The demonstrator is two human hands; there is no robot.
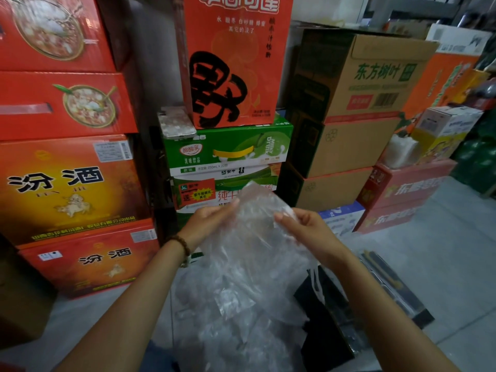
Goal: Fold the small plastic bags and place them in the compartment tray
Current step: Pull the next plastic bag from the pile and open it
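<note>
Step in hand: folding, at its opening, with one small clear plastic bag (255, 208) held up and stretched between both hands; no crease visible yet.
Bag's place: in the air, in front of the green milk cartons (228, 149) and above a loose heap of clear bags (236, 304) low in the frame.
Left hand (212, 218): raised, thumb and fingers pressed together on the bag's left edge, pinching the film; bead bracelet (182, 244) at the wrist.
Right hand (303, 226): raised to about the same level, thumb and forefinger pinching the bag's right edge; other fingers curled behind, partly veiled by plastic.
Arms: both reaching forward and up, converging on the bag.
Tray: probably the dark, shallow object (389, 285) on the floor at right, just beside the heap; compartments too dim to make out.
Next move, as a judgement: bringing one edge over to the other, pressing the fold flat, then lowering rightward toward the tray; crinkled film likely to spring open unless kept pinched.
Surroundings: red liquor cartons (69, 189) stacked at left, brown cartons (357, 103) at right.
</note>
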